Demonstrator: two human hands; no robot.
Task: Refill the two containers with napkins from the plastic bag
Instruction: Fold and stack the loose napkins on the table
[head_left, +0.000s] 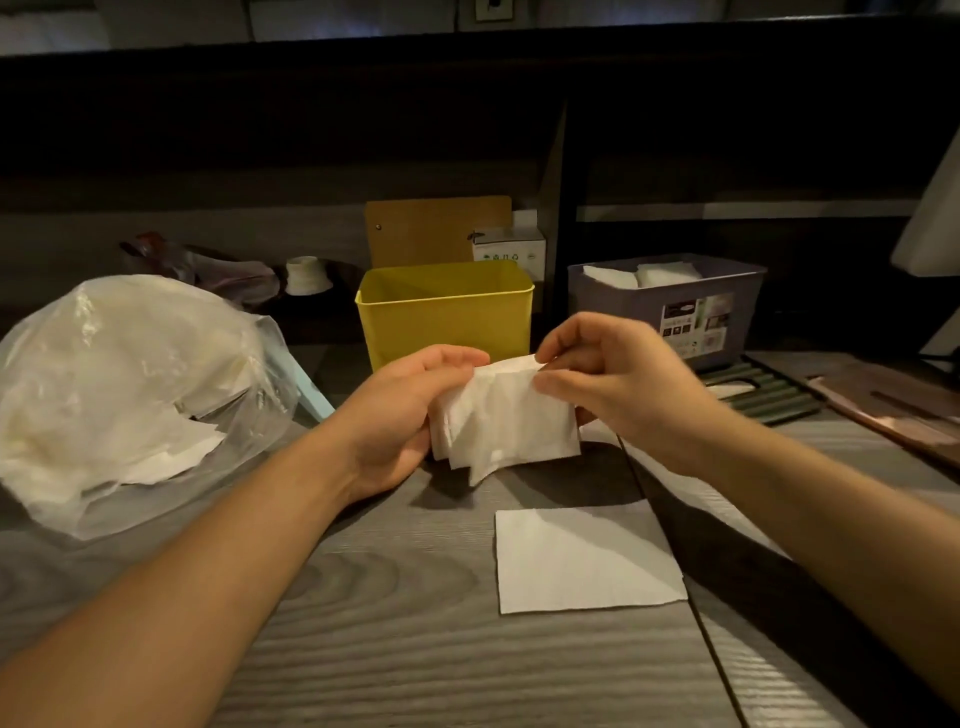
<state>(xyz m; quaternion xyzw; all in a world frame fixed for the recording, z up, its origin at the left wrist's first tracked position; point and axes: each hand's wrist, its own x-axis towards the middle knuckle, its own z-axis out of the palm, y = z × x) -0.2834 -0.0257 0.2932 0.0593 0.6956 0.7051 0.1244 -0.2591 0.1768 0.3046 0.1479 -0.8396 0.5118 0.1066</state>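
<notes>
Hands both on small stack of white paper napkins (506, 415): left hand (410, 410) cupping its edge, right hand (618, 379) pinching top corner, squaring it, probably for empty yellow plastic container (447, 312) just behind; grey plastic container (665, 306) already holding napkins; translucent plastic bag (119, 384) lying open on grey wood-grain table (415, 649).

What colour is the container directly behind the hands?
Yellow container, seen in the head view.

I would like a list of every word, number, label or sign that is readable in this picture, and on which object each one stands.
No text here can be read with certainty.
Label on the grey container, at: printed pictures and lines of text, too small and blurred to read.
White box behind the yellow container: a row of small dark symbols, too blurred to identify.
Plastic bag, napkins, table: no text visible.
</notes>
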